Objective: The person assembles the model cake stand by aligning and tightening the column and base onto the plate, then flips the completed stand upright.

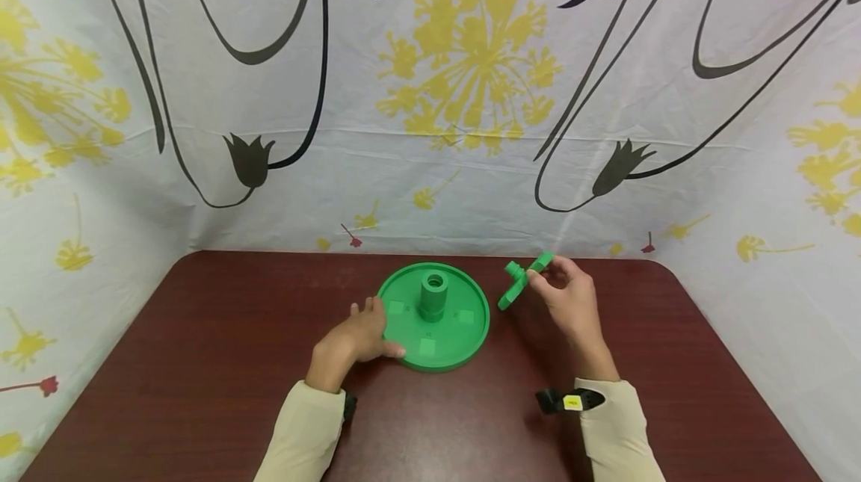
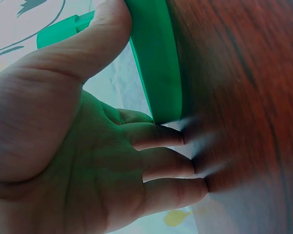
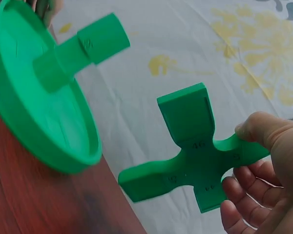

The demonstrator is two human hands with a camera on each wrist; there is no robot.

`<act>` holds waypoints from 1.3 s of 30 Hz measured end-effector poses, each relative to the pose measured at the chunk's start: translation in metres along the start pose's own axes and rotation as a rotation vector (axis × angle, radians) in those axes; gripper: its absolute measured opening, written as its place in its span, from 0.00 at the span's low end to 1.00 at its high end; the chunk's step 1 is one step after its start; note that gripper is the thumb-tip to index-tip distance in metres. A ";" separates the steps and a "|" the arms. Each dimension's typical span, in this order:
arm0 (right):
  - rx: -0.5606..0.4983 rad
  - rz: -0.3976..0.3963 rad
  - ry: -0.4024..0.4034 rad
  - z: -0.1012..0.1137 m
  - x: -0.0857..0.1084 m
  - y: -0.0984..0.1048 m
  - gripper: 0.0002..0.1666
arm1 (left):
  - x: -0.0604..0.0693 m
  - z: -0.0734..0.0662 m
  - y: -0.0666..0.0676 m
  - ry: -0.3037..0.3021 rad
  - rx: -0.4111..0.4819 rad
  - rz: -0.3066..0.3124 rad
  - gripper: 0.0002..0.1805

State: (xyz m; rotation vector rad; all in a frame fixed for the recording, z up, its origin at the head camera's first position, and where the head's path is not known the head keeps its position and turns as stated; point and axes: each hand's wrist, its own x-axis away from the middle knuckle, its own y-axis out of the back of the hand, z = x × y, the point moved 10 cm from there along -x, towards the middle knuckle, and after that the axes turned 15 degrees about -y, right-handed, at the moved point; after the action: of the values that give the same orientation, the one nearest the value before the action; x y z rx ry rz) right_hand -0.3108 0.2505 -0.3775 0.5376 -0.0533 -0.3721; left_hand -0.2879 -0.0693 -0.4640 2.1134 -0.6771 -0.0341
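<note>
A white cloth point(image 1: 403, 175) printed with yellow and dark flowers hangs beyond the far edge of the dark red-brown desk point(image 1: 202, 370). At the desk's far middle lies a green round tray point(image 1: 460, 344), its hollow post point(image 1: 433, 303) upright. My left hand point(image 1: 359, 336) spreads at its left rim, thumb touching. To the right, my right hand point(image 1: 572, 303) pinches one arm of a tilted green cross point(image 3: 198, 158).
</note>
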 end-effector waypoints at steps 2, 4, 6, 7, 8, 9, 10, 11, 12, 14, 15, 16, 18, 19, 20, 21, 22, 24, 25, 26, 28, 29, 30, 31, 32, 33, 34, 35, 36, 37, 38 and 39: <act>-0.034 0.010 0.003 0.005 0.002 -0.006 0.15 | 0.000 0.000 0.000 0.002 0.001 0.002 0.58; -0.081 0.026 0.004 0.009 0.004 -0.012 0.15 | 0.000 0.000 0.000 0.004 0.002 0.003 0.58; -0.141 0.044 0.008 0.014 0.007 -0.018 0.17 | 0.000 0.000 0.000 0.004 0.002 0.003 0.58; -0.178 0.055 0.011 0.016 0.008 -0.021 0.18 | 0.000 0.000 0.000 0.005 0.003 0.004 0.58; -0.209 0.064 0.016 0.018 0.009 -0.023 0.18 | 0.000 0.000 0.000 0.005 0.003 0.003 0.58; -0.240 0.071 0.023 0.021 0.011 -0.026 0.18 | 0.000 0.000 0.000 0.005 0.003 0.003 0.58; -0.268 0.079 0.035 0.024 0.012 -0.028 0.18 | 0.000 0.000 0.000 0.005 0.004 0.002 0.58; -0.296 0.090 0.046 0.027 0.013 -0.031 0.18 | 0.000 0.000 0.000 0.004 0.004 0.002 0.58; -0.314 0.099 0.057 0.030 0.015 -0.034 0.17 | 0.000 -0.001 0.000 0.001 0.004 0.001 0.58; -0.338 0.117 0.082 0.038 0.018 -0.040 0.15 | 0.000 -0.001 0.000 -0.001 0.002 0.002 0.58; -0.348 0.128 0.094 0.043 0.020 -0.042 0.15 | 0.000 -0.001 0.000 -0.001 0.001 0.003 0.58; -0.346 0.136 0.106 0.049 0.024 -0.045 0.14 | 0.000 0.000 0.000 0.000 0.000 0.003 0.58; -0.332 0.147 0.131 0.062 0.033 -0.048 0.13 | -0.001 0.000 0.000 0.000 0.000 0.002 0.58; -0.326 0.151 0.144 0.069 0.037 -0.050 0.13 | -0.001 0.000 0.000 0.002 0.000 0.003 0.58; -0.320 0.154 0.156 0.075 0.042 -0.051 0.13 | -0.001 0.001 0.000 0.004 0.002 0.003 0.58; -0.313 0.153 0.165 0.081 0.046 -0.051 0.13 | 0.000 0.001 0.000 0.006 0.004 0.004 0.58; -0.306 0.149 0.176 0.086 0.050 -0.051 0.13 | 0.000 0.000 0.000 0.007 0.004 0.004 0.58; -0.314 0.148 0.194 0.092 0.054 -0.053 0.14 | 0.001 0.000 0.000 0.007 0.004 0.007 0.58; -0.317 0.146 0.204 0.094 0.056 -0.054 0.13 | 0.001 -0.001 0.000 0.007 0.001 0.009 0.58; -0.324 0.145 0.217 0.096 0.058 -0.055 0.13 | 0.001 -0.001 0.000 0.007 -0.001 0.010 0.58; -0.334 0.145 0.251 0.100 0.061 -0.058 0.13 | 0.001 -0.001 -0.001 0.007 -0.006 0.014 0.58; -0.337 0.146 0.272 0.101 0.062 -0.060 0.14 | 0.001 -0.001 -0.001 0.006 -0.008 0.016 0.58; -0.341 0.149 0.294 0.103 0.064 -0.062 0.14 | 0.001 -0.001 -0.001 0.005 -0.010 0.018 0.58; -0.343 0.150 0.320 0.105 0.066 -0.064 0.14 | 0.001 -0.001 -0.001 0.005 -0.010 0.020 0.58; -0.339 0.146 0.347 0.106 0.068 -0.066 0.15 | 0.001 -0.001 -0.001 0.004 -0.010 0.022 0.58; -0.338 0.143 0.373 0.104 0.068 -0.070 0.15 | 0.001 -0.001 -0.001 0.004 -0.010 0.023 0.58; -0.337 0.139 0.400 0.102 0.067 -0.073 0.15 | 0.001 0.000 -0.002 0.005 -0.009 0.023 0.58; -0.337 0.135 0.427 0.100 0.066 -0.076 0.16 | 0.001 0.000 -0.002 0.006 -0.007 0.025 0.58; -0.330 0.131 0.452 0.098 0.065 -0.080 0.16 | 0.001 0.000 -0.002 0.009 -0.004 0.026 0.58; -0.319 0.125 0.476 0.096 0.064 -0.083 0.15 | 0.001 0.000 -0.002 0.012 -0.001 0.027 0.58; -0.305 0.120 0.502 0.094 0.063 -0.086 0.15 | 0.001 0.000 -0.002 0.015 0.001 0.028 0.58; -0.287 0.116 0.528 0.092 0.062 -0.088 0.15 | 0.000 0.000 -0.002 0.019 0.002 0.029 0.58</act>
State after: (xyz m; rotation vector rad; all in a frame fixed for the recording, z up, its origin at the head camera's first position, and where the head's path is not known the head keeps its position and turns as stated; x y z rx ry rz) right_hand -0.2957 0.1128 -0.3466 0.3327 0.4702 -0.1127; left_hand -0.2866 -0.0689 -0.4657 2.1032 -0.6971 0.0024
